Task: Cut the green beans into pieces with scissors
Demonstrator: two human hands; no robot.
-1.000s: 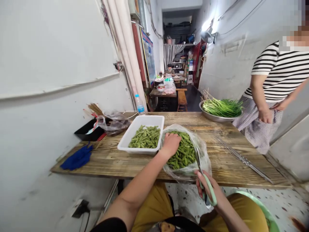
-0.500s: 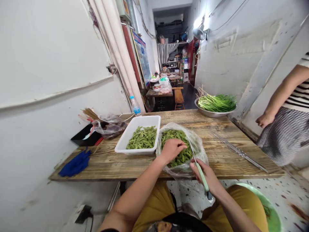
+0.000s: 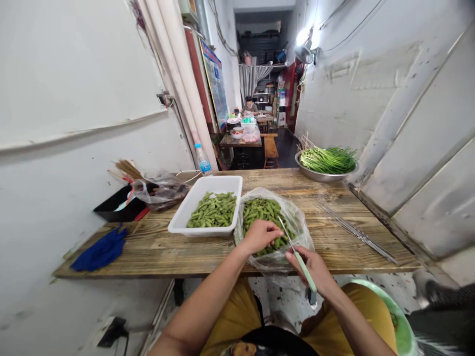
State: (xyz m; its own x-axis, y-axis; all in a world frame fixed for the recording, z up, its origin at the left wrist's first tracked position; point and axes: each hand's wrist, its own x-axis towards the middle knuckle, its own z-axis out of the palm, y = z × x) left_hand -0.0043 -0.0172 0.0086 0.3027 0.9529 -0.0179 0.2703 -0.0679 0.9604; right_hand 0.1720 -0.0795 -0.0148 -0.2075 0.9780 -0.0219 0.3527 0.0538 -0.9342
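My left hand (image 3: 260, 234) rests curled on the green bean pods (image 3: 261, 211) inside a clear plastic bag (image 3: 301, 228) at the near edge of the wooden table (image 3: 178, 247); its fingers pinch at a pod. My right hand (image 3: 315, 269) is closed round the pale green handles of a pair of scissors (image 3: 302, 267), whose blades point up toward the bag. A white tray (image 3: 185, 215) holding more cut pods sits just left of the bag.
A metal bowl of long green stalks (image 3: 326, 162) stands at the far right corner. Metal skewers (image 3: 356, 232) lie on the right. A black tray with a plastic bag (image 3: 156, 190), a blue cloth (image 3: 100, 251) and a water bottle (image 3: 203, 159) are on the left. A green basin (image 3: 399, 326) is by my right knee.
My left hand drew back from deep in the bag to its near side. The scissors came up closer to it. A person in a striped top has left the view on the right.
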